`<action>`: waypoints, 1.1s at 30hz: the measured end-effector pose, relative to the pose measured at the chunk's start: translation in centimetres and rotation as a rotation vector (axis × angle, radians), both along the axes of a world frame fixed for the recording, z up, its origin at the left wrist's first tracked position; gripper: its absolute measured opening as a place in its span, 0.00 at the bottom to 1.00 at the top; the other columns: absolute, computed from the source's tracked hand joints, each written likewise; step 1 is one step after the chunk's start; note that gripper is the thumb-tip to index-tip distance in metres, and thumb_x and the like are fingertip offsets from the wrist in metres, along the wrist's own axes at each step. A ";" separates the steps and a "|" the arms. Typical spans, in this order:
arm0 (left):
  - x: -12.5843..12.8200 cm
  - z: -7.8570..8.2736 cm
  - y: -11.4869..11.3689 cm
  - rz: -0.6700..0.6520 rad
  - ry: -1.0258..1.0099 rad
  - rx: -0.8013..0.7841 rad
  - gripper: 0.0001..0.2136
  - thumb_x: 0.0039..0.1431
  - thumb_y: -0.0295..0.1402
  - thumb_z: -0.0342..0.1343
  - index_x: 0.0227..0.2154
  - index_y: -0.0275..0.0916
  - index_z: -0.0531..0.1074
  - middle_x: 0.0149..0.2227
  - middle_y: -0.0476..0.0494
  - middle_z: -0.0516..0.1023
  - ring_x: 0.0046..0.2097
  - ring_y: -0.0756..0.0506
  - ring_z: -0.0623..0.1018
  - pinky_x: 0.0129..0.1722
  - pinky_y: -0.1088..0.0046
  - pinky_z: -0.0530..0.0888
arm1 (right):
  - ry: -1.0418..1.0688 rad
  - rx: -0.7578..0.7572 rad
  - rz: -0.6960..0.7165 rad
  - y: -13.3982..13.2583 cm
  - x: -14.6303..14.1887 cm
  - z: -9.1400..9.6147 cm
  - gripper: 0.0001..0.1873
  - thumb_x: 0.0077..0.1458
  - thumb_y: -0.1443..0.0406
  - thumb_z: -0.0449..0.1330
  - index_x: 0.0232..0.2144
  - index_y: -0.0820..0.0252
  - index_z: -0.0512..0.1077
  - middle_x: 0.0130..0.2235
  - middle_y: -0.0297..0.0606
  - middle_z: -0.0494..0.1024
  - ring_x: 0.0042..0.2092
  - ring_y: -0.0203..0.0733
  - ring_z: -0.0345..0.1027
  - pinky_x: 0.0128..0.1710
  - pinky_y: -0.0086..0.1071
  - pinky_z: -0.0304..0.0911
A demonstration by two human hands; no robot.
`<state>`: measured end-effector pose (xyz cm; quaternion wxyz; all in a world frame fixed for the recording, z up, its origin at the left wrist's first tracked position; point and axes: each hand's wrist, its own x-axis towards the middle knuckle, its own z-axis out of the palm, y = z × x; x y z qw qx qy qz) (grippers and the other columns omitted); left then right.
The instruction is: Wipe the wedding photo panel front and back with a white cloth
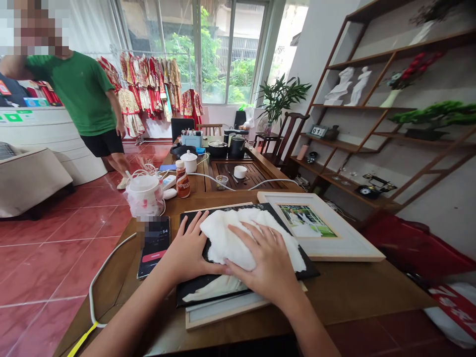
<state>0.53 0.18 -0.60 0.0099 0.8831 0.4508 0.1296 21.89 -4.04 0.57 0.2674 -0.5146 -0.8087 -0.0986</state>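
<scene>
A ragged white sheet of soft, fluffy material like cotton batting lies over a black board. My right hand rests on the white sheet with its fingers spread. At the sheet's left edge, my left hand lies with fingers apart, partly on the black board. The two thumbs nearly meet at the sheet's near edge. A pale shape shows on the board below my hands. Beneath the board, a light wooden frame sticks out toward me.
A framed photo lies to the right. On the left are a phone, a plastic-wrapped white tub and a brown bottle. A white cable hangs along the table. A person in green stands beyond.
</scene>
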 end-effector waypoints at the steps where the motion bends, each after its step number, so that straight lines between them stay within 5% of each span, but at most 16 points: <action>1: 0.0 0.0 0.0 0.001 -0.001 0.001 0.48 0.48 0.64 0.51 0.66 0.39 0.49 0.68 0.36 0.46 0.68 0.33 0.43 0.64 0.45 0.45 | -0.007 0.002 -0.004 0.0 0.3 0.0 0.33 0.51 0.47 0.59 0.58 0.46 0.64 0.57 0.39 0.68 0.57 0.56 0.58 0.55 0.50 0.51; 12: -0.6 0.2 0.0 0.021 -0.004 -0.038 0.55 0.45 0.69 0.45 0.67 0.34 0.42 0.69 0.35 0.44 0.68 0.33 0.44 0.64 0.47 0.42 | -0.065 0.085 -0.272 0.7 6.7 -1.3 0.29 0.55 0.49 0.56 0.57 0.47 0.64 0.53 0.38 0.72 0.51 0.53 0.64 0.49 0.46 0.57; 17: -0.5 0.1 0.0 0.025 0.001 -0.042 0.55 0.45 0.69 0.45 0.67 0.33 0.42 0.69 0.34 0.43 0.68 0.34 0.44 0.64 0.47 0.42 | -0.064 0.094 -0.270 0.7 5.1 -1.2 0.29 0.54 0.49 0.56 0.57 0.48 0.65 0.54 0.39 0.71 0.52 0.55 0.62 0.50 0.49 0.56; 25: -0.2 0.2 -0.1 0.004 0.006 -0.015 0.46 0.49 0.64 0.51 0.65 0.40 0.52 0.68 0.37 0.48 0.68 0.32 0.43 0.63 0.45 0.46 | -0.014 -0.010 -0.023 0.0 -0.3 0.2 0.32 0.52 0.46 0.57 0.57 0.46 0.64 0.57 0.38 0.68 0.57 0.55 0.58 0.56 0.50 0.50; 33: -0.2 0.6 -0.2 0.025 0.007 -0.034 0.53 0.47 0.68 0.47 0.67 0.33 0.44 0.68 0.33 0.44 0.68 0.33 0.44 0.64 0.46 0.43 | -0.066 0.025 -0.138 0.5 3.7 -0.2 0.29 0.55 0.49 0.56 0.58 0.45 0.63 0.57 0.37 0.68 0.56 0.52 0.60 0.53 0.47 0.54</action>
